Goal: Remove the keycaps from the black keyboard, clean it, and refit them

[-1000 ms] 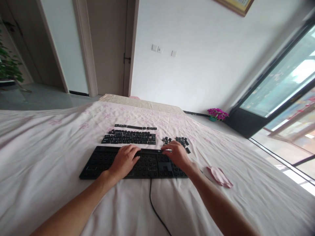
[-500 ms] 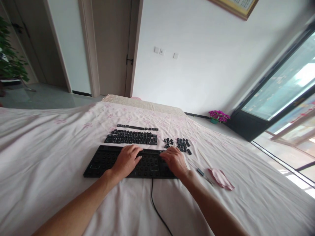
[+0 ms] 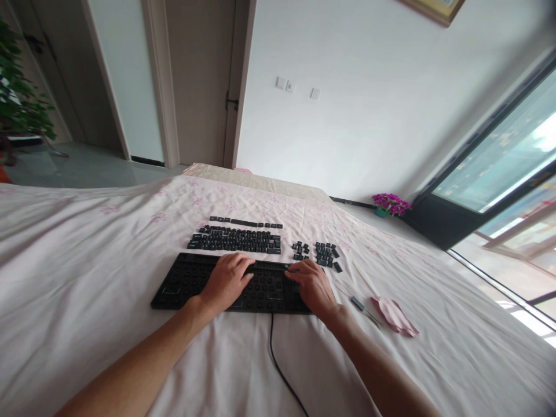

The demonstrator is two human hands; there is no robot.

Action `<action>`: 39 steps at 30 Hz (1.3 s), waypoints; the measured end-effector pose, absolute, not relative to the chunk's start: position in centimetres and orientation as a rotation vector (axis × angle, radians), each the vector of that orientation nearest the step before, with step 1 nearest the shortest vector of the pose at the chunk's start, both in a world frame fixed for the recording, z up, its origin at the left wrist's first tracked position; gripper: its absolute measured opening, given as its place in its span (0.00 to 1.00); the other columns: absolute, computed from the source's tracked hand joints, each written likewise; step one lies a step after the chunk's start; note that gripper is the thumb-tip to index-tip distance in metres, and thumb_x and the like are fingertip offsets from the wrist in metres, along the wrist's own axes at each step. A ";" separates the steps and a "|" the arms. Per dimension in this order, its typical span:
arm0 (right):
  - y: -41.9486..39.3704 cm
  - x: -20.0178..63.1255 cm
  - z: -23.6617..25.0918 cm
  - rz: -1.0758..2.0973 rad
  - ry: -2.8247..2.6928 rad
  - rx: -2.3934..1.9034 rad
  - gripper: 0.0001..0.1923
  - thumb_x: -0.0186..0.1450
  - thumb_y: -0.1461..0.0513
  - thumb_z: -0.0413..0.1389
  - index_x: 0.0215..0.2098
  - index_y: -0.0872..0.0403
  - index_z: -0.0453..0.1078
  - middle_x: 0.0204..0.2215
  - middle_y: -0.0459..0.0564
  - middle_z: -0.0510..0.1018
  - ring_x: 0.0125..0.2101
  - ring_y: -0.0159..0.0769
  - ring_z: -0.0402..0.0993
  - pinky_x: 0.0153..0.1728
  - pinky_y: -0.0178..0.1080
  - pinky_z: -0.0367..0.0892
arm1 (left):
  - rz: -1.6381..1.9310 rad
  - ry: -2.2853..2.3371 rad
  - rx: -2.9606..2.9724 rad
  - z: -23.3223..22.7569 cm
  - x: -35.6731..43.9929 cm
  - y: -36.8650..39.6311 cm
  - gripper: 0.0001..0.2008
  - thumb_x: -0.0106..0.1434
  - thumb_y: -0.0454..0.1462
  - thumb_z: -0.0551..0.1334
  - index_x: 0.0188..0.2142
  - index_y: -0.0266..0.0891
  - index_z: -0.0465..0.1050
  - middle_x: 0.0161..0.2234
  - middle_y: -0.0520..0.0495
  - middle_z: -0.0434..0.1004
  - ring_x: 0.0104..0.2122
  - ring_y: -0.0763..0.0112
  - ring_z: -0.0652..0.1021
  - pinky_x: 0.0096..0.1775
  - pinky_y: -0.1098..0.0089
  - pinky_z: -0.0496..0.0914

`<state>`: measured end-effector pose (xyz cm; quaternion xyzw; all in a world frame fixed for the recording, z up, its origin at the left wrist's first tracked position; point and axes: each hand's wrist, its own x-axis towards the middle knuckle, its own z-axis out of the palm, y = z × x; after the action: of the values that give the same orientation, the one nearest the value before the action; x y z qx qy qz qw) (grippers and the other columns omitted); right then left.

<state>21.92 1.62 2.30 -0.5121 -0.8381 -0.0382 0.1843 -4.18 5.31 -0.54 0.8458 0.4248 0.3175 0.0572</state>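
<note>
A black keyboard (image 3: 185,284) with its keycaps off lies flat on the bedsheet. My left hand (image 3: 228,281) rests over its middle, thumb apart from the fingers, which reach to the far edge. On the right part lies my right hand (image 3: 310,284), its fingers loosely bent near the far edge; nothing shows in either hand. Beyond the keyboard are rows of loose black keycaps (image 3: 237,238), with a long space bar keycap (image 3: 244,222) in the farthest row. Two smaller groups, arrow-side keycaps (image 3: 300,250) and number-pad keycaps (image 3: 325,253), sit to the right.
A thin wire tool with a dark grip (image 3: 358,303) lies beside a pink cloth (image 3: 394,315) to the right. The keyboard's cable (image 3: 278,370) runs toward me over the wrinkled sheet (image 3: 108,249). Purple flowers (image 3: 391,204) stand on the floor near the glass door.
The view has shifted slightly, so everything sits a little differently in the picture. Both hands stay in nearly the same place on the keyboard.
</note>
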 end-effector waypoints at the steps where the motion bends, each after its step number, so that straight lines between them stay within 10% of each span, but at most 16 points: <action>1: 1.6 21.9 2.3 -0.114 -2.360 -1.455 0.21 0.66 0.70 0.48 0.44 0.45 0.78 0.43 0.48 0.78 0.44 0.40 0.66 0.44 0.42 0.63 | 0.960 1.290 2.564 -0.4 -4.2 5.3 0.15 0.60 0.33 0.63 0.47 0.42 0.70 0.44 0.46 0.74 0.47 0.62 0.73 0.52 0.58 0.66; 39: 15.0 27.8 2.8 -0.213 -2.144 -2.064 0.09 0.61 0.63 0.58 0.34 0.44 0.81 0.41 0.48 0.80 0.45 0.42 0.65 0.45 0.41 0.59 | 0.956 1.301 2.546 -0.9 -4.1 5.5 0.15 0.61 0.33 0.62 0.48 0.44 0.70 0.45 0.47 0.74 0.47 0.62 0.73 0.52 0.58 0.66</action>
<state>27.80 14.96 2.84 -0.6896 -0.7164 -0.0712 0.0791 -4.13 5.54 -0.88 0.8428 0.4307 0.3165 0.0634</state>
